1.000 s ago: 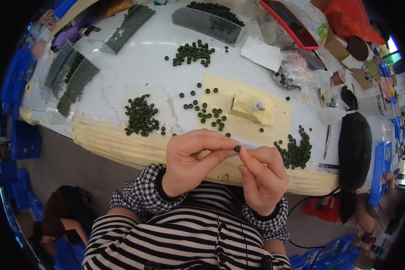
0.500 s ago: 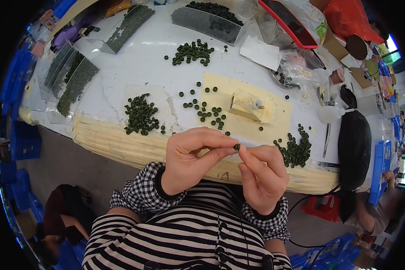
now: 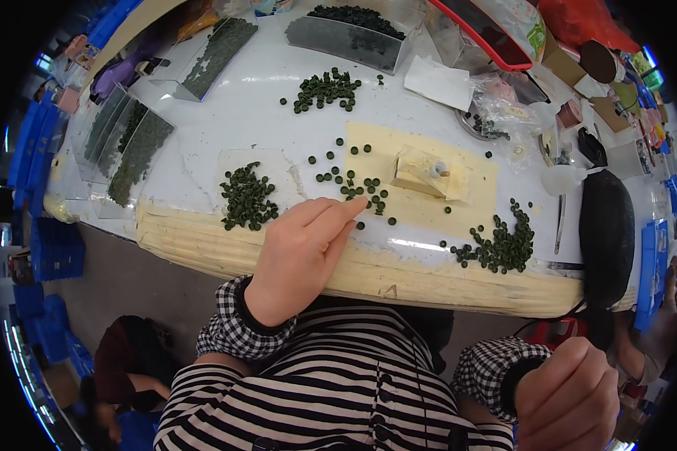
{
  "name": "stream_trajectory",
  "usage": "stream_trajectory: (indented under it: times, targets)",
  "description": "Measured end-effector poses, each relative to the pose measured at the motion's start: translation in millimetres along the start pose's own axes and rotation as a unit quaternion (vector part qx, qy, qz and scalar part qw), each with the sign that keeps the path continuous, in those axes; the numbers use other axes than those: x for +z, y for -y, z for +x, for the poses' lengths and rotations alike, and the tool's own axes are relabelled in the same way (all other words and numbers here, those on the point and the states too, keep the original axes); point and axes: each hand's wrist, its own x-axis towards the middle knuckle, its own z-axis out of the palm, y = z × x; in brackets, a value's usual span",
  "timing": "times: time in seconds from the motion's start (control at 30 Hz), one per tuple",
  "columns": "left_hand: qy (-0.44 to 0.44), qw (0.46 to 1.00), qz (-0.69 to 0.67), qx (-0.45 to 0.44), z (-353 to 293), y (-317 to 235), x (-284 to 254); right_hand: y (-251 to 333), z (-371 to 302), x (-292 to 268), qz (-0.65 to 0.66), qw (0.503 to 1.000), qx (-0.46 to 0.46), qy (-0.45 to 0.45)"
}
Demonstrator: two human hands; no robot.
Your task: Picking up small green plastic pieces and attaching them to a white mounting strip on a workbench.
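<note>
Both hands have parted: the left hand [image 3: 301, 252] now reaches to the scattered green pieces [image 3: 371, 189], its grip narrow, though I cannot tell if it pinches one; the right hand [image 3: 568, 395] has swung low right, curled, contents hidden. Loose on the table [image 3: 241, 120], neighbouring pieces could scatter if a fingertip brushes them. Marking on the clear bag [image 3: 513, 126] is too small to read.

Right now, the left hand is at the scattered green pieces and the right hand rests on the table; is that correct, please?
Almost: the head view shows the right hand off the table; the left hand is at those green pieces.
</note>
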Motion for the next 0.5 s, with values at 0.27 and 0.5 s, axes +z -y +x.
stream_trajectory:
  times: [0.27,0.5]
  targets:
    - [0.052,0.998,-0.029,-0.024,-1.7,2.2,-9.5,-9.4,-2.5,-0.6,-0.002,0.999,-0.04,-0.002]
    - [-0.022,0.998,0.064,0.017,8.6,6.6,6.6,-0.9,5.5,5.1,-0.004,1.0,-0.007,0.016]
